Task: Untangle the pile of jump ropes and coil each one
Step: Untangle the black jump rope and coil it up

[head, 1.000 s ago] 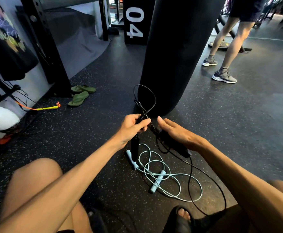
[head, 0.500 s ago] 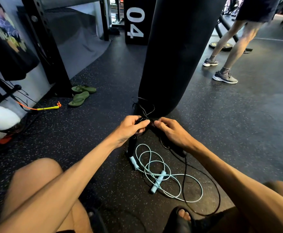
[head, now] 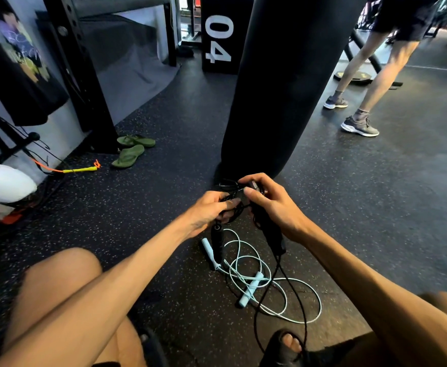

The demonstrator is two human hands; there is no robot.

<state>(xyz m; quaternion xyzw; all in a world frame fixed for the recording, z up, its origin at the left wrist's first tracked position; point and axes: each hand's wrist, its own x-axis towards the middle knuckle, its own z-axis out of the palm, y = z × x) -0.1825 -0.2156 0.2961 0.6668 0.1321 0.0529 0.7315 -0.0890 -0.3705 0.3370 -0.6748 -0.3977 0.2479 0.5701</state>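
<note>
Punching bag hangs just beyond the hands. Black rope held up, its cord trailing toward the person's feet. Light-blue rope lies loose on the floor under the hands, w/ black cord crossing it. L hand pinches coils; R hand clamps a handle + cord. Risk: pulling black drags blue, re-knots.

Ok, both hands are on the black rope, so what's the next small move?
Probably wind one more loop: the left hand pinches small coils of the black rope, the right hand feeds it, and a long slack tail trails on the floor.
</note>
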